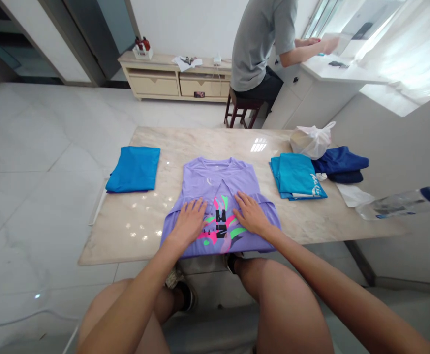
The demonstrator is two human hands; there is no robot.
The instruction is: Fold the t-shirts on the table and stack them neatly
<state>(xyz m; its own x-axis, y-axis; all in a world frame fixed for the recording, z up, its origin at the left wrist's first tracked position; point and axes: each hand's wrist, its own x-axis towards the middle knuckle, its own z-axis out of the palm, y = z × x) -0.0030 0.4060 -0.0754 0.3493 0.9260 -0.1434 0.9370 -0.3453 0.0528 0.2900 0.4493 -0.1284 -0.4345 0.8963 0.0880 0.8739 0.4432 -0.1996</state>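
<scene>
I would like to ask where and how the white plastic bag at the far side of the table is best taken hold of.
I would pinch the gathered top of the plastic bag with the right hand, from above. Those bunched ends stick up above the rounded body, offering a narrow grip, while dark blue cloth lies close beside the body.

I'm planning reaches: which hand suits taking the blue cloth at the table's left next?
Probably the left hand: it lies on the purple shirt, on the side nearer the blue cloth, while the right hand is farther.
</scene>
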